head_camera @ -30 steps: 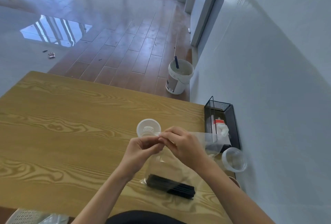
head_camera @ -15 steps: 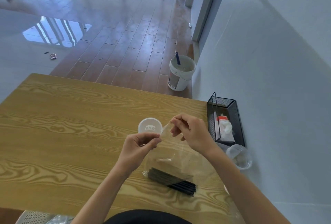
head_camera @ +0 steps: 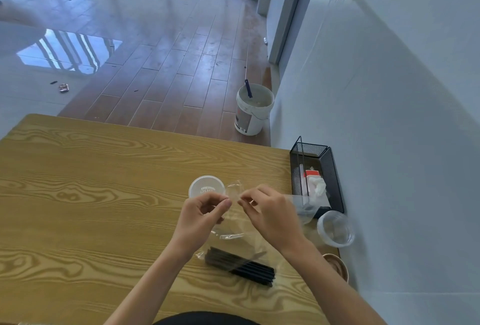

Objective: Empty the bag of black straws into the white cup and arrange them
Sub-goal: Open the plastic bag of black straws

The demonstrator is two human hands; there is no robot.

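while left hand [head_camera: 201,214] and right hand [head_camera: 270,214] pinch bag [head_camera: 233,220] mouth — table [head_camera: 91,194] left side bare.

We see the right hand [head_camera: 272,217] drop back toward the left hand [head_camera: 201,217], both pinching the clear bag's [head_camera: 235,220] mouth close together again, after spreading it apart.

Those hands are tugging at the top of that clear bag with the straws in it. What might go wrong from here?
Both hands, left and right, pinch the bag mouth, so a hard pull might tear it and scatter the straws over the table. The white cup stands just behind the hands; a jerk could tip it.
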